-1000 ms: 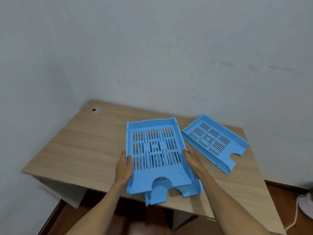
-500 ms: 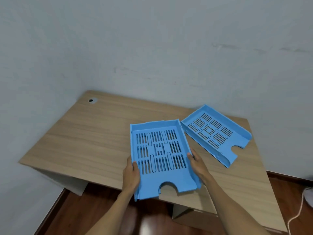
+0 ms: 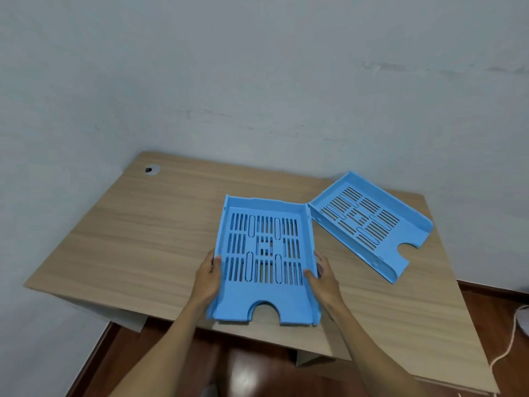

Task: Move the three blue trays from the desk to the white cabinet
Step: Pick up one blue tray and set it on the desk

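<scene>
Two blue slotted trays lie nested as one stack (image 3: 264,293) near the front edge of the wooden desk (image 3: 143,239); the lower tray shows only as an edge under the upper one. My left hand (image 3: 207,277) grips the stack's left side wall and my right hand (image 3: 323,279) grips its right side wall. A third blue tray (image 3: 369,224) lies at an angle to the right on the desk, touching the stack's far right corner. The white cabinet is out of view.
Grey walls close off the desk at the back and left. A cable hole (image 3: 151,169) sits in the desk's far left corner. Dark wooden floor (image 3: 243,368) shows below the desk's front edge, and a white cord (image 3: 512,339) runs along the floor at the right.
The tray held in both hands has come down onto the second tray so the two sit aligned as one stack, and the stack has shifted slightly right toward the third tray.
</scene>
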A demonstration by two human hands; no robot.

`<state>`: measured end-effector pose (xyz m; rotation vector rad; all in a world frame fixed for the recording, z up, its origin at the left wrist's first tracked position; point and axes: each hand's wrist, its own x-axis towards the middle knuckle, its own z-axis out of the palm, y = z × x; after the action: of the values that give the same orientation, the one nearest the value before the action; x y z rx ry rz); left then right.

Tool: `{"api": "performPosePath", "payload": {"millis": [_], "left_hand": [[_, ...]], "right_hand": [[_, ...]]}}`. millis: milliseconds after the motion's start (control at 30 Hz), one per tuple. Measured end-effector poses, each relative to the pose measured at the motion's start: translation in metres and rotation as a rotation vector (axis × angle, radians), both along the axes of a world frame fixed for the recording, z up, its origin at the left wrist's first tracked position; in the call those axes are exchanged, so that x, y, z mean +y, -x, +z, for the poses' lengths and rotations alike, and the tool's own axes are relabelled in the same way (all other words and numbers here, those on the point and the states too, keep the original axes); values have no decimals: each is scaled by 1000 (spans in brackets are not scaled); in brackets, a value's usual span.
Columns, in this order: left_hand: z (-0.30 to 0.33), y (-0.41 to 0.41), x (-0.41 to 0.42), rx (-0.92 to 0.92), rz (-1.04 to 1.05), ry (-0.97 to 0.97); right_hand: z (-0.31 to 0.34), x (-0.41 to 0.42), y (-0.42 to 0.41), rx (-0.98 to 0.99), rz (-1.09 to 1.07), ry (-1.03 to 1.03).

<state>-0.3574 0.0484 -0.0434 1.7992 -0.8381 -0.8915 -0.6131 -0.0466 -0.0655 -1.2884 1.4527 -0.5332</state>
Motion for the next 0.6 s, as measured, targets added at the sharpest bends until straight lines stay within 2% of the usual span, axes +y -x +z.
{"api": "performPosePath", "payload": {"millis": [267, 400, 600], "left_hand": [[-3, -5, -4, 18, 1, 18], [-4, 4, -5, 8, 2, 14], [-8, 8, -10, 17, -31, -12]], "right_hand": [[17, 0, -13, 54, -74, 17], [29, -6, -6, 10, -94, -11], [13, 0, -1, -58, -163, -48]]}}
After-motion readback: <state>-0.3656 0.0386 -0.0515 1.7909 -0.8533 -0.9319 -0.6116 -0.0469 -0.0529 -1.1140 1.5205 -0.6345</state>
